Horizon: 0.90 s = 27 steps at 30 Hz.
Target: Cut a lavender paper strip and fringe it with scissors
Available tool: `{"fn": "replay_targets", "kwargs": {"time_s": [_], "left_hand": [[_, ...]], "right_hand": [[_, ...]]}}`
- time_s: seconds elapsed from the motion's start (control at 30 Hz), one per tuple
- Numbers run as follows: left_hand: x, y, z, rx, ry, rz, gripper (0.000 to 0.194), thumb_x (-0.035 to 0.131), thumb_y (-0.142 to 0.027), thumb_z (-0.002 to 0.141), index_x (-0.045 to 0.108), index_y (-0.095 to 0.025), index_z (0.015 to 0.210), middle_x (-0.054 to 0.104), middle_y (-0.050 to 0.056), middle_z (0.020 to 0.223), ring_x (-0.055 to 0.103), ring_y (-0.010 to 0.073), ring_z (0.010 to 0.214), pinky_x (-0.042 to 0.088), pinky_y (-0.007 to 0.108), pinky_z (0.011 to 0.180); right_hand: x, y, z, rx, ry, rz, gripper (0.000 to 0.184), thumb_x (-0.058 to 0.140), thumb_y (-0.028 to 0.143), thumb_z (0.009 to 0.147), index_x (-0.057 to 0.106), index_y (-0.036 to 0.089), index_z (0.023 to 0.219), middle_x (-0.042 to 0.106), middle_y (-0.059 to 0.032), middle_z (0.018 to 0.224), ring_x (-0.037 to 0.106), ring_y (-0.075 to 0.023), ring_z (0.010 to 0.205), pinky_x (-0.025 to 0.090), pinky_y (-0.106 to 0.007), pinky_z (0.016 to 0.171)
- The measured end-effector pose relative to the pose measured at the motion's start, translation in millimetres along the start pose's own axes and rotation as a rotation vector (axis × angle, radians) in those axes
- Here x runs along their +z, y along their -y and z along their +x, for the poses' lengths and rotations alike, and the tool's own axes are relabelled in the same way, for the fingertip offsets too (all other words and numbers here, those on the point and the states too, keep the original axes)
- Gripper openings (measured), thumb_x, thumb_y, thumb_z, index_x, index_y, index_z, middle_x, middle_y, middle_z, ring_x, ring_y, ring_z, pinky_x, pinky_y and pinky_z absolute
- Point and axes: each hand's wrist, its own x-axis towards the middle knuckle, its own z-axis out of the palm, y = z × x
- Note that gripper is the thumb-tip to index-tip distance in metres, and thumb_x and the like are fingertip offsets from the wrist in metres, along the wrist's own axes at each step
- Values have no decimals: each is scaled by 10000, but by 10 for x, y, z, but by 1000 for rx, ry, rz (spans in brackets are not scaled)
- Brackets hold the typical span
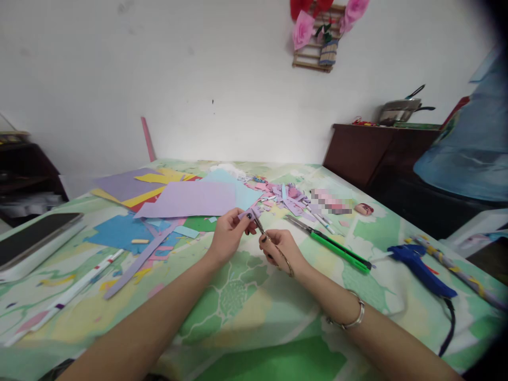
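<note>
At the middle of the table my left hand [234, 232] pinches a small piece of purple paper [246, 213]. My right hand [280, 248] is closed round the handles of a pair of scissors [259, 224], whose blades meet the paper by my left fingertips. Just beyond my hands lies a large lilac sheet [194, 199], partly over a light blue sheet [226, 182]. Behind the scissors spreads a heap of purple paper scraps [289, 196]. A green utility knife [337, 250] rests to the right of my right hand.
A blue glue gun [423, 270] with a black cord lies at the right. On the left are a phone [37, 238], white paper sticks [67, 299], a long purple strip [138, 262] and blue paper [115, 232]. Dark cabinet [357, 151] stands beyond the table's right edge.
</note>
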Motion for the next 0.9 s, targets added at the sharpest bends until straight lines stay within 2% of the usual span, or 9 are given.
{"fn": "replay_targets", "kwargs": {"time_s": [0.63,0.9], "left_hand": [[-6,-24,-5,10,-22,103,162,570,-279,772,572,-153,669,622,3,575,535,105,532,409,228,553],[1,-34,-4,4,-27,103,128,562,-247,749,570,-153,663,622,4,563,529,105,521,400,226,541]], "right_hand": [[-6,-32,10,2,-19,-115,484,489,631,759,417,186,583,339,54,440,294,-66,367,206,-209,362],[-12,-33,18,15,-19,-124,449,517,577,764,411,187,568,361,50,431,312,-70,364,211,-212,369]]}}
